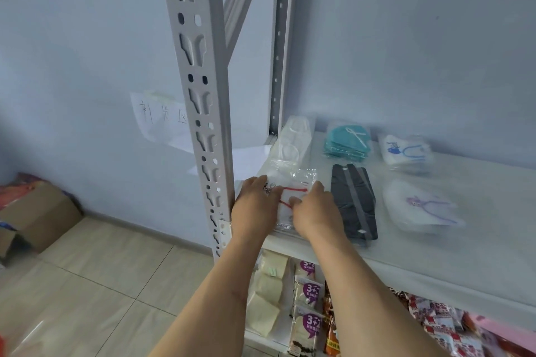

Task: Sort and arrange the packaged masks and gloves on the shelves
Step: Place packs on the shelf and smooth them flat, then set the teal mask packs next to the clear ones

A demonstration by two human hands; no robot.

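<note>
Head view: both hands are on a clear-wrapped white mask pack with red ear loops (293, 197), which lies at the front left corner of the white shelf (464, 240), just beside the perforated grey upright (200, 113). The left hand (255, 206) rests on the pack's left edge with its fingers curled over the wrapper, and the right hand (314, 209) pinches the right side, fingers bent onto the plastic; both look like they are gripping the pack, though the fingertips are partly hidden. Much of this shelf already looks sorted: a clear pack of white masks (293, 139) sits behind the held one, a teal mask pack (346, 140) and a dark grey mask pack (353, 203) form a second column, and two white printed packs, one with blue loops (406, 152) and one with purple loops (420, 206), form a third, all lying flat and apart from each other. The right stretch of the shelf carries nothing visible. I judge the task well under way, with the red-looped pack being squared into its place. No gloves are recognisable here, so that part seems still to come. The shelf below holds snack packets (309, 298), seemingly unrelated.
</note>
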